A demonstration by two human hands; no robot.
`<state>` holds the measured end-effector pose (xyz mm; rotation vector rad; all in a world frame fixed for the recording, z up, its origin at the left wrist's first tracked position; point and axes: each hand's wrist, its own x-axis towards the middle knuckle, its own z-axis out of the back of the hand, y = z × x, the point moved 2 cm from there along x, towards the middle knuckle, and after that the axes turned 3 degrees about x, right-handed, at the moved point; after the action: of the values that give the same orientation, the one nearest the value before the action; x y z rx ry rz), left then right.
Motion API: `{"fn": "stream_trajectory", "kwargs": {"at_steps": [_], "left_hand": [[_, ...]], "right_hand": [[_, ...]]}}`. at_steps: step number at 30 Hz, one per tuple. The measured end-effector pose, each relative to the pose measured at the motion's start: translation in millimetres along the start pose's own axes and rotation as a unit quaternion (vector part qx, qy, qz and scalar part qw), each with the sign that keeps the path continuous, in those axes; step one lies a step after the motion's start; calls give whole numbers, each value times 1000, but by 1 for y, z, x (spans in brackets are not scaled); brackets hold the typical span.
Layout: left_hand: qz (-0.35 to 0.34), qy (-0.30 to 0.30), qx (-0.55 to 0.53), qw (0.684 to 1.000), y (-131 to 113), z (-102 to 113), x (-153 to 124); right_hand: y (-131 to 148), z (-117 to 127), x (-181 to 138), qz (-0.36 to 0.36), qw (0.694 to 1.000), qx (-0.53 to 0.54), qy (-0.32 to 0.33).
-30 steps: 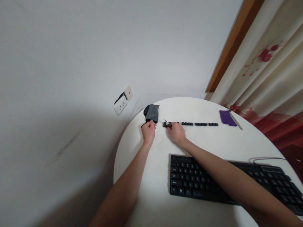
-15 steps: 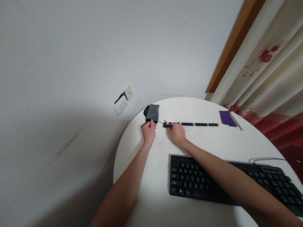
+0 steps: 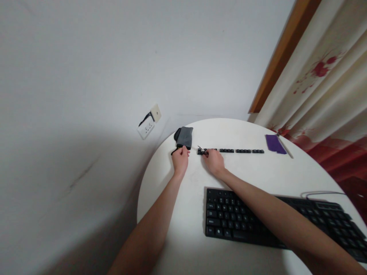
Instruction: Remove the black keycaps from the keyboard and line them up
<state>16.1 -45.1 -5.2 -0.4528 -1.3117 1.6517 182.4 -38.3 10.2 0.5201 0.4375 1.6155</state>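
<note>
My left hand (image 3: 180, 160) is closed at the near, dark edge of a folded grey cloth (image 3: 185, 136), its fingertips pinching that edge. A rounded black object (image 3: 177, 133) shows partly from behind the cloth's left side. My right hand (image 3: 214, 160) is closed around a thin metal tool (image 3: 200, 148), whose tip sticks out to the upper left; its exact kind is too small to tell. Under and beside these fingers runs a row of black keycaps (image 3: 243, 151), set in groups across the white table. The right hand covers part of the left group.
A black keyboard (image 3: 226, 217) lies in front, partly beneath my right forearm, its cable (image 3: 323, 192) curving behind it. On the right lie a purple cloth (image 3: 275, 144) and a thin stick-like object (image 3: 286, 148). A wall with a socket (image 3: 146, 127) borders the round white table (image 3: 189, 206).
</note>
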Motion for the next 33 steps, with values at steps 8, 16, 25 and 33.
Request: {"fn": "stream_trajectory", "kwargs": {"at_steps": [8, 16, 25, 33], "left_hand": [[4, 1, -4, 1000, 2, 0, 2], [-2, 26, -8, 1000, -15, 3, -4], [-117, 407, -28, 905, -64, -1, -46], [-107, 663, 28, 741, -68, -1, -72]], "right_hand": [[1, 29, -11, 35, 993, 105, -29], [-20, 92, -70, 100, 939, 327, -47], [-42, 93, -134, 142, 939, 303, 77], [-39, 84, -143, 225, 923, 284, 127]]}}
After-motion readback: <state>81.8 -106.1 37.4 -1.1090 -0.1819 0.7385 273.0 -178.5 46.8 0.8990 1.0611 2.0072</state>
